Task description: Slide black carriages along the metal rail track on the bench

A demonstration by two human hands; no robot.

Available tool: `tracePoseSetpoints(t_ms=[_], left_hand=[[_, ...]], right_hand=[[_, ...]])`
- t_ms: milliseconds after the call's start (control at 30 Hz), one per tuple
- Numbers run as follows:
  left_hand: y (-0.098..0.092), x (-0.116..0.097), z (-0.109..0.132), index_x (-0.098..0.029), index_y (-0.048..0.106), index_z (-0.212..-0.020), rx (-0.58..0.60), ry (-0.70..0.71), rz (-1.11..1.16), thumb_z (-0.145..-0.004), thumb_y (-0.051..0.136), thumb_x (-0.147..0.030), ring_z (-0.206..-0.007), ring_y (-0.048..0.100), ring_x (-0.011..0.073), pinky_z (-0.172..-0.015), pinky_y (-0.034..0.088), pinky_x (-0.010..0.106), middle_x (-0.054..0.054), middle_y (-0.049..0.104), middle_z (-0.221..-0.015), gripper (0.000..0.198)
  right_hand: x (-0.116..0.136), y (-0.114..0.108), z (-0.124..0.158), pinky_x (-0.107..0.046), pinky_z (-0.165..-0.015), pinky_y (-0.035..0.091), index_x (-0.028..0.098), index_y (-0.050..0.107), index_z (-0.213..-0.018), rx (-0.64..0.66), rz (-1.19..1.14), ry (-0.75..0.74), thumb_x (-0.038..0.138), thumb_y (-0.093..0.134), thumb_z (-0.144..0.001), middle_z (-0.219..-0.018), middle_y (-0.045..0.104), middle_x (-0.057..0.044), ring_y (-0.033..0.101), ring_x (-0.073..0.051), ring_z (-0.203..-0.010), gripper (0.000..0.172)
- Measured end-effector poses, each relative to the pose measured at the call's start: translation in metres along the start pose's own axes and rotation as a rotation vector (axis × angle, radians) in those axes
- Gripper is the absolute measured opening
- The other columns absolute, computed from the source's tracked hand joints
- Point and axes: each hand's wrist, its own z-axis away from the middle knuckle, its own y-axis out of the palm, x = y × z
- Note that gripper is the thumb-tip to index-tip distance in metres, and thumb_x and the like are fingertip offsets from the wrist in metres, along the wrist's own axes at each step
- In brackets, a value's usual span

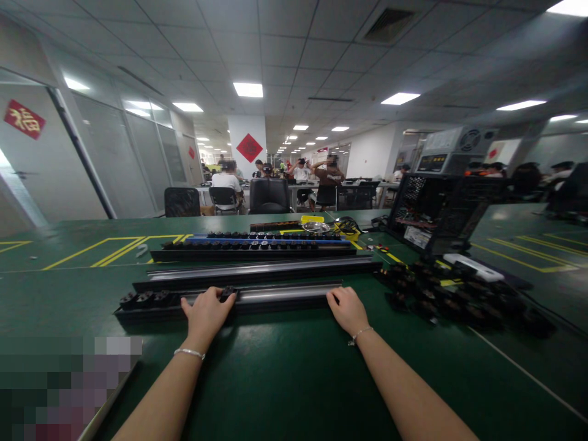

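Observation:
A long black rail (280, 299) with a shiny inner channel lies across the green table in front of me. Several black socket-like pieces (144, 298) sit in its left end. My left hand (204, 313) is closed around a small black socket-like piece (228, 294) in the channel, thumb and fingers on either side of it. Gripping the rail's right end is my right hand (348, 310), its fingers curled over the edge. Just beyond lies a second rail (261, 269) with no pieces visible in it.
Farther back are rails filled with black pieces (252, 245) and a round metal dish (316, 227). On the right lie a heap of black pieces (459, 294), a white bar (473, 267) and an open computer case (436, 211). People sit at tables beyond.

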Motion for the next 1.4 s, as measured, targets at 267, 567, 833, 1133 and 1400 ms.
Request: tracePoseSetpoints(t_ms=[267, 567, 833, 1133, 1400], left_hand=[[0.000, 0.002, -0.001, -0.021, 0.062, -0.090, 0.011, 0.010, 0.016, -0.072, 0.046, -0.058, -0.099, 0.059, 0.0315, -0.106, 0.005, 0.060, 0.012, 0.070, -0.094, 0.045], [0.002, -0.006, 0.004, -0.020, 0.062, -0.092, 0.018, 0.091, 0.036, -0.074, 0.047, -0.053, -0.103, 0.058, 0.0306, -0.106, 0.004, 0.059, 0.011, 0.069, -0.097, 0.040], [0.000, -0.007, 0.007, -0.020, 0.063, -0.094, 0.015, 0.136, 0.013, -0.076, 0.045, -0.052, -0.104, 0.058, 0.0295, -0.106, 0.007, 0.060, 0.010, 0.069, -0.099, 0.041], [0.010, -0.006, 0.007, -0.022, 0.065, -0.096, 0.005, 0.250, 0.011, -0.078, 0.044, -0.050, -0.105, 0.058, 0.0264, -0.107, 0.008, 0.059, 0.007, 0.069, -0.102, 0.039], [0.011, -0.005, 0.008, -0.021, 0.065, -0.098, 0.003, 0.287, 0.000, -0.080, 0.043, -0.048, -0.108, 0.056, 0.0259, -0.107, 0.011, 0.060, 0.008, 0.069, -0.104, 0.039]], right_hand=[[0.001, -0.002, 0.000, -0.028, -0.076, 0.036, 0.020, 0.064, -0.077, 0.017, -0.023, 0.014, 0.034, 0.034, -0.090, -0.083, 0.065, -0.004, 0.050, -0.018, -0.084, 0.036], [0.001, -0.002, 0.000, -0.028, -0.076, 0.036, 0.020, 0.065, -0.079, 0.016, -0.023, 0.009, 0.034, 0.034, -0.091, -0.085, 0.065, -0.005, 0.051, -0.018, -0.085, 0.035], [0.001, -0.001, 0.000, -0.027, -0.076, 0.036, 0.021, 0.064, -0.075, 0.019, 0.019, 0.003, 0.034, 0.035, -0.090, -0.082, 0.065, -0.004, 0.051, -0.017, -0.082, 0.035], [0.000, 0.000, 0.000, -0.028, -0.076, 0.036, 0.020, 0.064, -0.075, 0.007, -0.005, -0.003, 0.034, 0.034, -0.090, -0.082, 0.065, -0.004, 0.050, -0.018, -0.082, 0.035], [0.001, -0.001, 0.000, -0.028, -0.076, 0.035, 0.020, 0.063, -0.075, 0.003, -0.020, -0.008, 0.033, 0.035, -0.090, -0.082, 0.065, -0.004, 0.050, -0.017, -0.082, 0.035]])
